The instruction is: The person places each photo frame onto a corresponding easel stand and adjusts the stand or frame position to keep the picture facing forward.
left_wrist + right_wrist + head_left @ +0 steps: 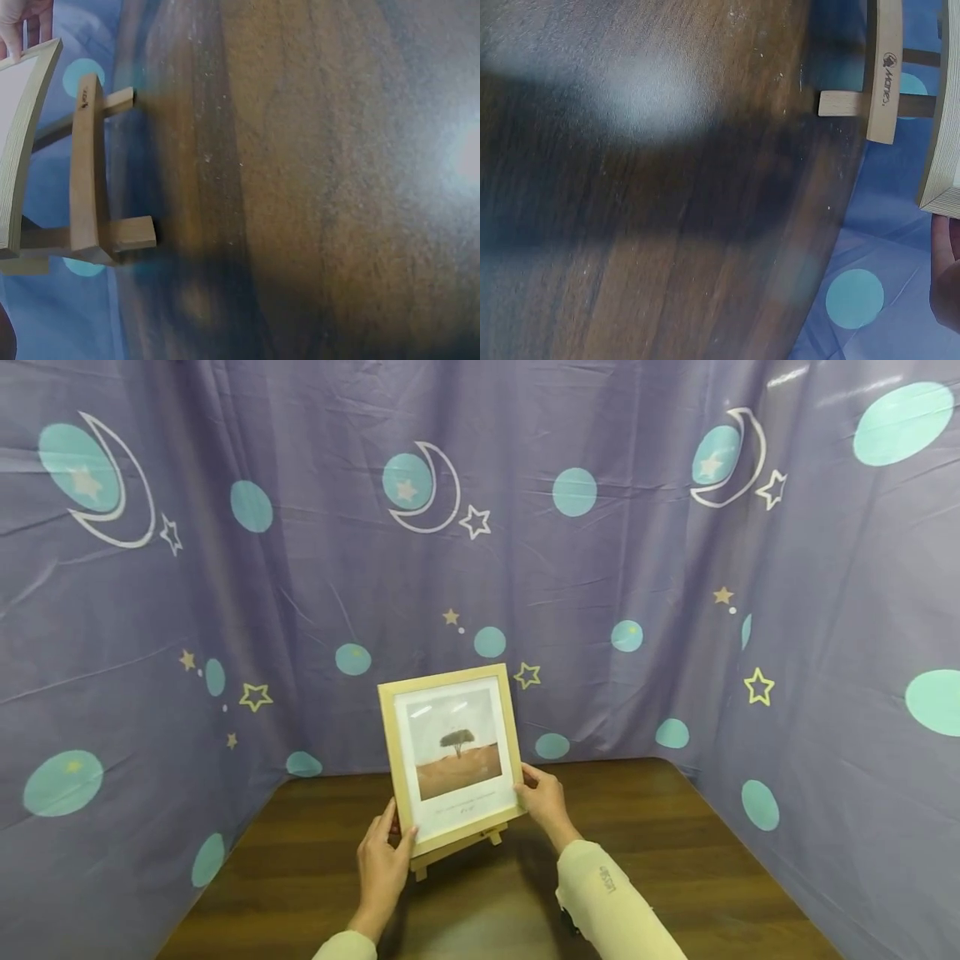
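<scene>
A light wood picture frame (459, 756) shows a tree on a brown slope inside a white mat; both hands hold it, tilted. At its lower left side, my left hand (384, 862) grips the edge with the thumb in front. My right hand (546, 800) pinches the lower right edge. Just below the frame stands a small wooden easel (461, 847), its upper part hidden. In the left wrist view, a gap separates the frame's bottom edge from the easel's ledge (88, 172). Printed dark lettering marks that ledge in the right wrist view.
The easel's feet rest on a dark brown wooden table (637, 835). Behind it and on both sides hangs a purple curtain (315, 585) with moons, stars and teal dots. The table's back edge meets the curtain close behind the easel.
</scene>
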Tool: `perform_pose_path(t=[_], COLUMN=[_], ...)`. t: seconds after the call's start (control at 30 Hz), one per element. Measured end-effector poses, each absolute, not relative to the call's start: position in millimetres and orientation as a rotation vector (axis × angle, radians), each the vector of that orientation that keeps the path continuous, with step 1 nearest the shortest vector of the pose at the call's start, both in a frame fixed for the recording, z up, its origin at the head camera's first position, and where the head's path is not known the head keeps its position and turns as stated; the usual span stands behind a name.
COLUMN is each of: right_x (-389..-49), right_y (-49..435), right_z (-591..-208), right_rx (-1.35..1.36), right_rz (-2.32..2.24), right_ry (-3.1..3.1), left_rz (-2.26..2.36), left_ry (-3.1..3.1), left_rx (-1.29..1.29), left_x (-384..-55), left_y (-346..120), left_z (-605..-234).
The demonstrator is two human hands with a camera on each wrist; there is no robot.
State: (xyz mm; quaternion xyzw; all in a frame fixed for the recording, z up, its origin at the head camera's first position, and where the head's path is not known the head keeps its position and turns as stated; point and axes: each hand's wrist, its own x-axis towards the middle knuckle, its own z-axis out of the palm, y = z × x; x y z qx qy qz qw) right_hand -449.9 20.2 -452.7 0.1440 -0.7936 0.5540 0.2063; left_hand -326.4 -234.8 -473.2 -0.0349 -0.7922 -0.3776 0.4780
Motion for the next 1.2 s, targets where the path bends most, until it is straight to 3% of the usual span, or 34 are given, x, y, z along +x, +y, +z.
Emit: perform_pose_path(t=[1.2], right_x=[-469], right_y=[-14], right_z=[-477], right_rx=[0.344], right_rz=[1.517], right_ry=[-2.18], left_rz=[-0.827], left_ry=[-1.909], left_rx=[0.133], left_x=[-341], left_y=[-244], left_z=[-505])
